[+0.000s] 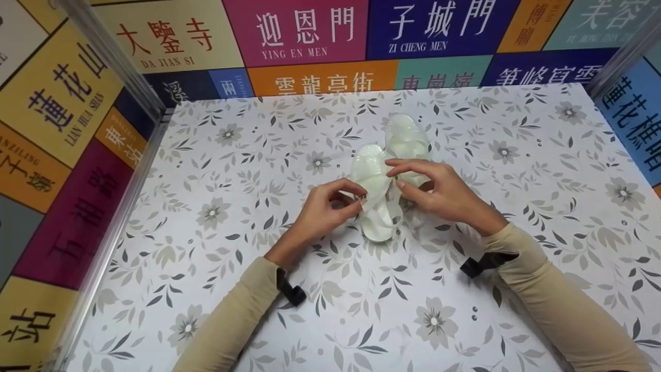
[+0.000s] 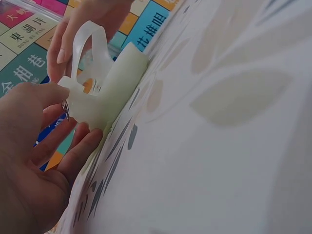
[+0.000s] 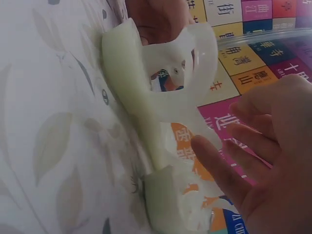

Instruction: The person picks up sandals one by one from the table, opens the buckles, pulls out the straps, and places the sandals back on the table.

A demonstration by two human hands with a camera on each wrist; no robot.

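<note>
Two pale green, translucent sandals stand side by side, toes away from me. The left sandal (image 1: 376, 160) is nearer, and the right sandal (image 1: 407, 132) sits slightly farther back. My left hand (image 1: 328, 209) pinches the left sandal's strap at its outer side, beside a small metal buckle (image 2: 65, 110). An ankle strap (image 2: 100, 46) loops up above the heel in the left wrist view. My right hand (image 1: 439, 191) hovers over the inner side of that sandal, fingers spread and holding nothing in the right wrist view. It partly hides the right sandal.
The table (image 1: 248, 310) wears a white cover with grey leaves and flowers. Coloured panels with Chinese lettering (image 1: 307, 31) rise behind it and along both sides. A black strap mount (image 1: 292, 294) sits on the left wrist, another (image 1: 472, 267) on the right.
</note>
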